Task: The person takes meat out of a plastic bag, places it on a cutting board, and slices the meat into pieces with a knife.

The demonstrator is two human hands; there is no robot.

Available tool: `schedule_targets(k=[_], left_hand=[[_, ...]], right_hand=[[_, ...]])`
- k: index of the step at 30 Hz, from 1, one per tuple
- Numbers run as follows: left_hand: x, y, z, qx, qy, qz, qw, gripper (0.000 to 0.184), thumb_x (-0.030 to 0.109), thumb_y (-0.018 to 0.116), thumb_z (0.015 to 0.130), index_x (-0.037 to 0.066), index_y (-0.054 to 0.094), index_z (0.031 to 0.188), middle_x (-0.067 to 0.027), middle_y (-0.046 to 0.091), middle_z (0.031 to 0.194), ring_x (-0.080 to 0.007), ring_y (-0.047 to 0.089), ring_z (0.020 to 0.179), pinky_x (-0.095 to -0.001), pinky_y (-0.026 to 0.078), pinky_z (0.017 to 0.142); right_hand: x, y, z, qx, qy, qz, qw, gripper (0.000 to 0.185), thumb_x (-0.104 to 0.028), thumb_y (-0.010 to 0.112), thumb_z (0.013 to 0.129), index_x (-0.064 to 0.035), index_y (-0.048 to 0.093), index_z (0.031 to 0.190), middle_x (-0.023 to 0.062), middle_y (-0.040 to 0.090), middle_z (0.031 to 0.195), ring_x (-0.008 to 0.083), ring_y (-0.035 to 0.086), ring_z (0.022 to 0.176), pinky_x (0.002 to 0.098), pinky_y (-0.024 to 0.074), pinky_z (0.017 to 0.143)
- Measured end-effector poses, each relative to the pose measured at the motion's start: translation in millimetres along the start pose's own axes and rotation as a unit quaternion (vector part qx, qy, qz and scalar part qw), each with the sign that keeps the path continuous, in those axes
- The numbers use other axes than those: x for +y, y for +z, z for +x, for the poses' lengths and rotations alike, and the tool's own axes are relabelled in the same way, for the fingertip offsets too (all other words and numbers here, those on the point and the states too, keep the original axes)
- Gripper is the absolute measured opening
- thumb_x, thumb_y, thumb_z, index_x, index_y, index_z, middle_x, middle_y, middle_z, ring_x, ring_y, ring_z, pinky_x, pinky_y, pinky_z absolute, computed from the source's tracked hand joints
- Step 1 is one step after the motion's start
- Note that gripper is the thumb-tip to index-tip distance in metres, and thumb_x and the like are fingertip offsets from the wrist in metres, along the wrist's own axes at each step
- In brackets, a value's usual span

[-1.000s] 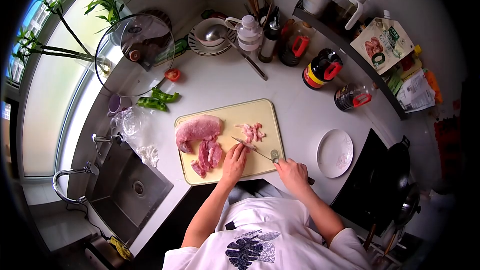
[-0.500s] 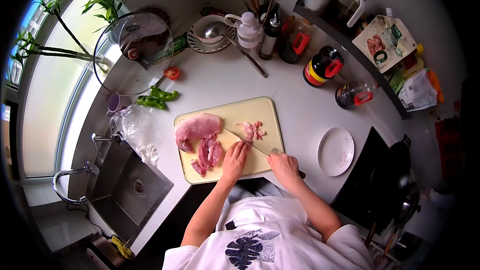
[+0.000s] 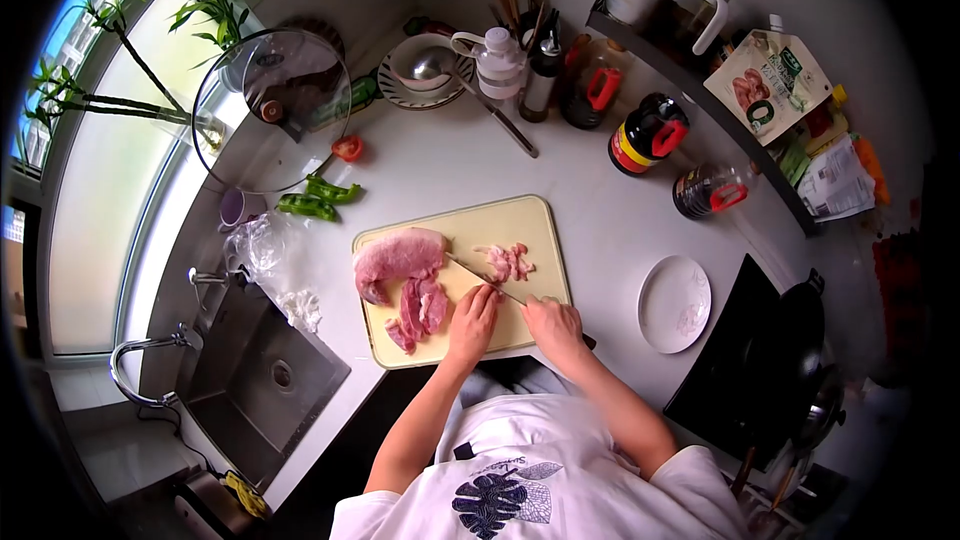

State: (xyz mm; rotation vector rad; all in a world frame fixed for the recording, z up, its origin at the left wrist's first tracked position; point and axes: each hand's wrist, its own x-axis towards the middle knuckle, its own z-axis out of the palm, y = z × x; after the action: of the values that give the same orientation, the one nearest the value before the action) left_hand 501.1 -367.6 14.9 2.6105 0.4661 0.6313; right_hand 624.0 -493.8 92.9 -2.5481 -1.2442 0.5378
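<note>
On the cream cutting board (image 3: 540,230) lie a large piece of raw meat (image 3: 402,258), several thick slices (image 3: 424,308) below it and a small heap of cut pieces (image 3: 508,263) at the right. My right hand (image 3: 553,325) is wrapped round the handle of a knife (image 3: 478,273), whose blade points up and left across the board. Beside the blade, my left hand (image 3: 474,320) rests on the board with its fingers together and bent; whatever lies under the fingertips is mostly hidden.
A white plate (image 3: 674,304) is right of the board, near the black stove (image 3: 725,340). The sink (image 3: 270,380) lies left. Green peppers (image 3: 318,198), a cut tomato (image 3: 348,148), a ladle (image 3: 500,120) and sauce bottles (image 3: 646,134) stand or lie behind.
My right hand has moved left and slightly up with the knife, closer to my left hand. The blade now reaches further up and left. My left hand has stayed nearly in place.
</note>
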Motion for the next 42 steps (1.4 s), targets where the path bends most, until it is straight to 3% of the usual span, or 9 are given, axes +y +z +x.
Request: schedule_targets(k=[10, 33, 42], left_hand=[[-2, -1, -4, 0.007, -0.016, -0.022, 1.000, 0.046, 0.001, 0.068, 0.075, 0.002, 0.063, 0.121, -0.0135, 0.060, 0.123, -0.0343, 0.056, 0.117, -0.0438, 0.049, 0.099], [0, 0, -2, 0.001, -0.011, 0.002, 1.000, 0.035, 0.004, 0.067, 0.082, 0.000, 0.064, 0.117, -0.0127, 0.061, 0.123, -0.0310, 0.057, 0.115, -0.0400, 0.050, 0.098], [-1, 0, -2, 0.005, -0.027, 0.001, 1.000, 0.036, 0.004, 0.067, 0.082, 0.000, 0.063, 0.117, -0.0129, 0.061, 0.124, -0.0310, 0.058, 0.115, -0.0401, 0.050, 0.098]], right_hand=[[50, -55, -47, 0.020, 0.029, 0.007, 0.999, 0.027, -0.028, 0.066, 0.094, -0.0036, 0.065, 0.083, 0.0166, 0.065, 0.073, 0.0398, 0.066, 0.069, 0.0490, 0.0509, 0.060], [12, -39, -40, -0.022, 0.041, -0.020, 0.999, 0.026, -0.028, 0.056, 0.100, -0.0055, 0.063, 0.089, 0.0162, 0.068, 0.080, 0.0372, 0.070, 0.073, 0.0509, 0.0536, 0.066], [6, -41, -37, -0.037, 0.051, -0.020, 0.998, 0.026, -0.028, 0.059, 0.099, -0.0040, 0.063, 0.090, 0.0181, 0.068, 0.082, 0.0402, 0.068, 0.074, 0.0521, 0.0531, 0.067]])
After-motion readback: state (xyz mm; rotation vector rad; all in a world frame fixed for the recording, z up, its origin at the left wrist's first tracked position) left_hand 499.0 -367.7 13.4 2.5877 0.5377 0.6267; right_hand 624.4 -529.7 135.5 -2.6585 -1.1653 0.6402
